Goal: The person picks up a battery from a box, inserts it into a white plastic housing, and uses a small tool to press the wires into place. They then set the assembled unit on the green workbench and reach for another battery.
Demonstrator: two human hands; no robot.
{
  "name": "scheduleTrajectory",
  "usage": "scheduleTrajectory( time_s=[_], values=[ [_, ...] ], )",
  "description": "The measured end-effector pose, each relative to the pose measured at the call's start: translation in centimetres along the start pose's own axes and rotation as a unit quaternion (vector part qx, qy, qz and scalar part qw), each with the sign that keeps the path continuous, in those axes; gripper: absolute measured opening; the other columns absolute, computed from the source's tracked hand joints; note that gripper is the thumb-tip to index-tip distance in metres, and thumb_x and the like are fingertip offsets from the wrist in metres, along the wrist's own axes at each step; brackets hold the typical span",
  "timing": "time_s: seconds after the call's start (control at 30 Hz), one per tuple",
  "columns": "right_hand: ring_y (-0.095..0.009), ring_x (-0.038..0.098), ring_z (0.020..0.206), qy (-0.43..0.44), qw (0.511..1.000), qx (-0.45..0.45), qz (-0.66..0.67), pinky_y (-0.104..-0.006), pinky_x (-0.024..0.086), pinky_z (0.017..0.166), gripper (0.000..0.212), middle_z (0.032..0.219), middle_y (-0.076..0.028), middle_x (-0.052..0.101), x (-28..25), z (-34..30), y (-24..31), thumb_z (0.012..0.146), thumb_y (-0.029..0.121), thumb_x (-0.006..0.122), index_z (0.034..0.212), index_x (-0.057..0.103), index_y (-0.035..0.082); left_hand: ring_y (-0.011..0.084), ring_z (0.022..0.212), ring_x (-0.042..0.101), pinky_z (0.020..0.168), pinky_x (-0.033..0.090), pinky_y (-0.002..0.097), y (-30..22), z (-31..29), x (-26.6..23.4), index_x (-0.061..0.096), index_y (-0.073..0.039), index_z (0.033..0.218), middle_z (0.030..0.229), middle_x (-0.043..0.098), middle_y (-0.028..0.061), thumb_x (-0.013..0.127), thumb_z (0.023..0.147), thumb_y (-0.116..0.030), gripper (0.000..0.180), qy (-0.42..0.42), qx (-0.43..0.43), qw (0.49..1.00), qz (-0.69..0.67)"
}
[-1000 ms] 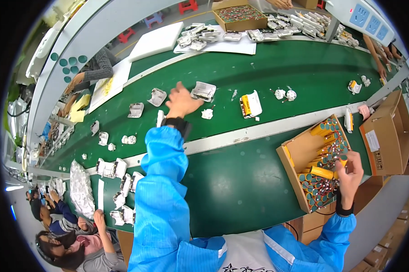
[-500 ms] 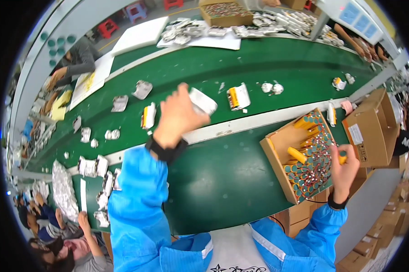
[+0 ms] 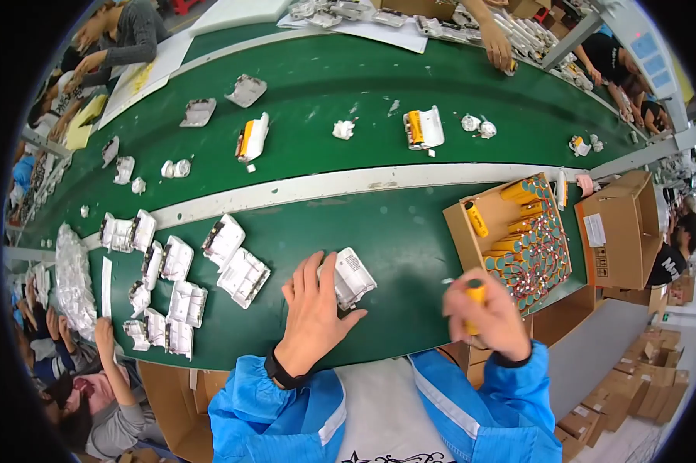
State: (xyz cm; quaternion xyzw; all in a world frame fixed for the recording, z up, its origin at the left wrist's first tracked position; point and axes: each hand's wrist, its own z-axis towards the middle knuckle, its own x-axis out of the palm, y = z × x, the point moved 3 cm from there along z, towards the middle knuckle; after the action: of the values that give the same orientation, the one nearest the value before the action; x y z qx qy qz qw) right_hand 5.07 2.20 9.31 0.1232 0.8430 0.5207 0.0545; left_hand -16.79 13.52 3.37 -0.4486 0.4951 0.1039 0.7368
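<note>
Head view, lower centre: left hand (image 3: 314, 315), fingers spread, at the left edge of a white casing (image 3: 354, 276) on the surface (image 3: 409, 255). Right hand (image 3: 496, 315), lower right — farther from the casing — grips a yellow cylinder (image 3: 475, 293), long axis roughly vertical.

The left hand (image 3: 314, 318) has come back from the far green belt (image 3: 325, 85). The white case (image 3: 357, 278) that was under it there is now on the near table (image 3: 406, 247). The right hand (image 3: 496, 315) has left the box (image 3: 459, 235) and moved left and nearer with a yellow battery (image 3: 476, 292). Another person's hand (image 3: 497, 48) now reaches in from the far side.
</note>
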Motion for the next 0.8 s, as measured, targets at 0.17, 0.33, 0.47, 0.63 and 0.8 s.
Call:
scheduleTrajectory(
  time_s=[0.17,0.33,0.47,0.63,0.8],
  values=[
    [-0.007,0.055,0.052,0.068,0.992,-0.042,-0.100,-0.0214,0.041,0.047,0.013,0.074,-0.007,0.065,5.5,1.2,-3.1,0.098,0.007,0.062,0.101,0.050,0.004,0.0279,0.091,0.066,0.088,0.046,0.0367,0.9,-1.2,0.3,0.064,-0.003,0.119,0.101,0.069,0.0115,0.078,0.081,-0.007,0.041,0.064,-0.053,0.889,-0.450],
    [-0.008,0.059,0.059,0.114,0.981,-0.063,-0.142,-0.0240,0.045,0.052,0.016,0.081,-0.005,0.068,7.2,2.7,-4.8,0.097,0.009,0.067,0.103,0.054,0.005,0.0232,0.074,0.067,0.080,0.047,0.0345,1.0,-1.4,0.0,0.071,-0.003,0.100,0.087,0.070,0.0066,0.073,0.085,-0.003,0.015,-0.023,0.032,0.909,-0.414],
    [-0.009,0.059,0.067,0.170,0.954,-0.190,-0.157,-0.0251,0.048,0.062,0.008,0.080,-0.005,0.066,7.8,3.3,-5.6,0.100,0.009,0.062,0.104,0.058,0.004,0.0218,0.077,0.066,0.079,0.046,0.0341,1.7,-1.6,-0.3,0.072,-0.004,0.092,0.086,0.070,0.0037,0.073,0.086,-0.003,0.007,-0.020,0.030,0.909,-0.414],
    [-0.009,0.057,0.072,0.203,0.977,-0.067,0.004,-0.0252,0.047,0.069,0.014,0.077,-0.004,0.061,6.7,3.5,-7.0,0.104,0.010,0.053,0.105,0.060,-0.001,0.0286,0.089,0.061,0.079,0.044,0.0378,1.7,-2.2,1.2,0.064,0.001,0.112,0.098,0.065,0.0121,0.070,0.088,-0.008,0.026,-0.060,0.057,0.961,-0.263],
    [-0.009,0.054,0.070,0.095,0.989,-0.085,-0.071,-0.0238,0.045,0.067,0.020,0.073,-0.002,0.057,5.6,4.0,-6.2,0.107,0.013,0.048,0.106,0.060,-0.003,0.0354,0.097,0.054,0.083,0.043,0.0422,1.6,-2.0,3.5,0.049,0.006,0.131,0.109,0.055,0.0207,0.070,0.088,-0.017,0.053,-0.052,-0.183,0.980,-0.058]
  ],
)
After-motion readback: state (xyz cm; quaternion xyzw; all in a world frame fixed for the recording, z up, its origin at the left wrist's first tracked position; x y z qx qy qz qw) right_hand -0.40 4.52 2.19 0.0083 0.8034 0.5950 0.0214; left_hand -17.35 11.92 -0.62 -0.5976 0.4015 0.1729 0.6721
